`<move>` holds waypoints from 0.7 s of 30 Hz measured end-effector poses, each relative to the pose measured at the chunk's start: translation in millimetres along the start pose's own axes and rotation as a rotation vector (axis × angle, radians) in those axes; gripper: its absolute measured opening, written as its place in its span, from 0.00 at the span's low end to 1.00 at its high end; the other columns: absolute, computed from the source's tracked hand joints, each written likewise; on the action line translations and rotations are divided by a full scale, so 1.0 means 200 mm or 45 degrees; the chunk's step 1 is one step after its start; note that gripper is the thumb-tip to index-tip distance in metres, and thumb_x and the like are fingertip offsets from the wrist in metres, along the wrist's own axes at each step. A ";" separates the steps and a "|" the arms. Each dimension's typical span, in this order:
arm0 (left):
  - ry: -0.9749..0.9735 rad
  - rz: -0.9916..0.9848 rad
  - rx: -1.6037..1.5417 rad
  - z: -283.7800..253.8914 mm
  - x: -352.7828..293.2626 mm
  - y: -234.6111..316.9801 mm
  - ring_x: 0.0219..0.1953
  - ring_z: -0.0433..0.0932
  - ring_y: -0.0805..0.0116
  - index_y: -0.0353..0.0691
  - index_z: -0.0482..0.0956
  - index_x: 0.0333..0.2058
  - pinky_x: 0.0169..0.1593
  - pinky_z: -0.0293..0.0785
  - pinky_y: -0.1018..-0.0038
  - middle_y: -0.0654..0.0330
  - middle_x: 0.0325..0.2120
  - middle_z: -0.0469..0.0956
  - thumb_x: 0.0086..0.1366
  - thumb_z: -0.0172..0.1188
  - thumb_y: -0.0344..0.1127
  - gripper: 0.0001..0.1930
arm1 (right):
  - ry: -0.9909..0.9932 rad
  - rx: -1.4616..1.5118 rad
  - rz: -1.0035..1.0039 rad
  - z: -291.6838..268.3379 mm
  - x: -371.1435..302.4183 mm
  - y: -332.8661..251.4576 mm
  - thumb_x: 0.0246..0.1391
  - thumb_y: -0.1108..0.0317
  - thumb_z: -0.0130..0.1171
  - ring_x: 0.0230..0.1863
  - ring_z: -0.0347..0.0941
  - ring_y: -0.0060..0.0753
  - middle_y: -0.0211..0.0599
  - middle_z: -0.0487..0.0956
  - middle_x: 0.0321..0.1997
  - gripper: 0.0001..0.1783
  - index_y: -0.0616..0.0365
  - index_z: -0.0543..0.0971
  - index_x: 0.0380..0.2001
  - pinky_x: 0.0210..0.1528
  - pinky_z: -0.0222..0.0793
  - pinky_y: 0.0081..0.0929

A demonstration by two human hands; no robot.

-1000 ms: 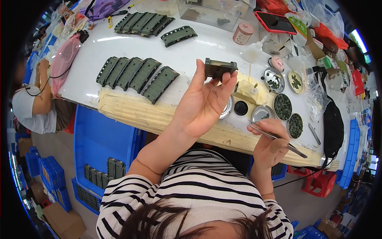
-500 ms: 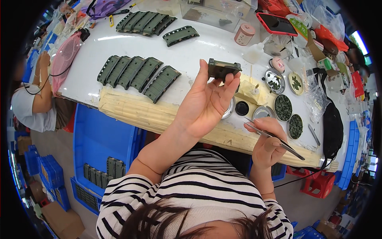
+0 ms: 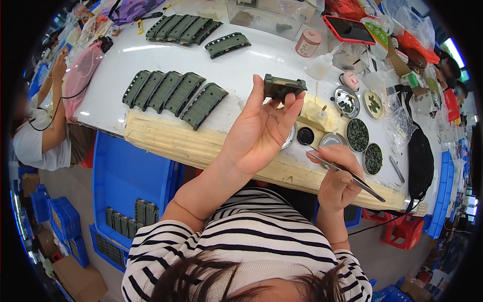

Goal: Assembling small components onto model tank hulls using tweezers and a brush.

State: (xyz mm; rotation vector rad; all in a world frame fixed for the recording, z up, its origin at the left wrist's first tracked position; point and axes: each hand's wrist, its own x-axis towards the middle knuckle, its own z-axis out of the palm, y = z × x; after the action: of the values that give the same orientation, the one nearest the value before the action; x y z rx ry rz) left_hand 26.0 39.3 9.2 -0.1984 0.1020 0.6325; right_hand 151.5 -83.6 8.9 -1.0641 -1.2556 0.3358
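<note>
My left hand (image 3: 261, 133) is closed round a small camouflage-green part (image 3: 283, 88), raised above the table with the palm turned up. In my right hand (image 3: 337, 176), thumb and fingers pinch a pair of metal tweezers (image 3: 371, 191), whose thin tips point up and left. Those tips come close to a small round black pot (image 3: 305, 136); whether they touch it, I cannot tell. Just beyond my right hand are two round tins of dark green bits (image 3: 357, 135) (image 3: 373, 158). Beside the left hand a yellowish block (image 3: 317, 115) carries a thin upright stick.
Several curved green slatted panels (image 3: 168, 90) lie in a row at left, with more panels (image 3: 183, 29) behind. A pink mesh fan (image 3: 86, 75), a red-cased phone (image 3: 348, 30) and a pink canister (image 3: 308, 43) stand around. A blue crate (image 3: 131, 166) sits below left; another person (image 3: 48, 121) works there.
My right hand has shifted slightly to the left, bringing the tweezers' tips nearer the black pot. My left hand and its part hold almost still. The other person's arms have moved a little.
</note>
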 end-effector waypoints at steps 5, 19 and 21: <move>-0.033 0.280 0.395 0.00 -0.04 -0.05 0.42 0.79 0.63 0.42 0.67 0.49 0.50 0.79 0.69 0.53 0.39 0.76 0.68 0.51 0.49 0.19 | 0.007 -0.076 -0.187 -0.02 0.07 -0.04 0.64 0.51 0.45 0.33 0.76 0.36 0.45 0.80 0.33 0.26 0.67 0.79 0.36 0.35 0.70 0.25; -0.099 0.522 0.874 0.01 -0.10 -0.11 0.42 0.80 0.58 0.49 0.48 0.60 0.44 0.82 0.64 0.51 0.47 0.72 0.71 0.46 0.40 0.23 | 0.055 -0.039 -0.082 0.00 0.14 -0.02 0.66 0.58 0.44 0.39 0.74 0.33 0.43 0.82 0.39 0.22 0.66 0.80 0.37 0.42 0.68 0.26; -0.102 0.547 0.892 0.00 -0.10 -0.12 0.43 0.80 0.58 0.49 0.47 0.60 0.45 0.82 0.63 0.51 0.47 0.71 0.71 0.47 0.39 0.24 | 0.053 -0.054 -0.087 -0.01 0.15 -0.01 0.66 0.59 0.44 0.39 0.74 0.32 0.42 0.82 0.39 0.21 0.66 0.80 0.37 0.42 0.68 0.26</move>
State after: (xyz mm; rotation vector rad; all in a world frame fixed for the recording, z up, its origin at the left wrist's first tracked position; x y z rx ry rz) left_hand 24.1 9.5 16.9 0.5398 0.2857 0.9915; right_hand 161.5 -64.2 28.2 -1.0567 -1.2636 0.2352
